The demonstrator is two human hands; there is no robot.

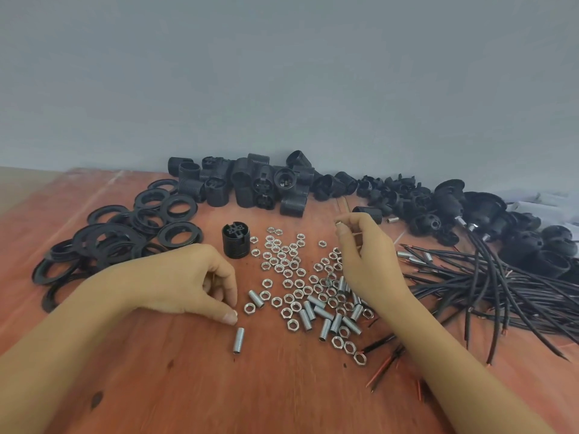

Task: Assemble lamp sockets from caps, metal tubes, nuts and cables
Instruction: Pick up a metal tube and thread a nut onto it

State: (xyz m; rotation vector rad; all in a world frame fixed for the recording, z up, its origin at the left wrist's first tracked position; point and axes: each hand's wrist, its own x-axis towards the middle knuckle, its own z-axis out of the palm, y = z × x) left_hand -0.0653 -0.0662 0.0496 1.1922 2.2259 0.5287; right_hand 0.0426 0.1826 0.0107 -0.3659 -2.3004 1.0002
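Observation:
My left hand [188, 283] rests low on the wooden table [156, 386] with its fingers curled. Thumb and forefinger tips meet just above a lone threaded metal tube [238, 340], which lies free. Whether anything sits between those tips is unclear. My right hand [363, 255] hovers over the scattered nuts [282, 264] and pinches a small metal part [338, 223] between thumb and forefinger. More metal tubes [316, 311] lie among the nuts. One black socket body [234, 242] stands upright beside the nuts. Black cables [488, 286] with bared ends fan out at the right.
Black threaded rings [125, 233] are heaped at the left. A pile of socket bodies [250, 186] lies along the grey wall, with black caps [404, 198] and caps fitted with tubes and cables [470, 211] further right. Loose wire offcuts [385, 368] lie near my right forearm.

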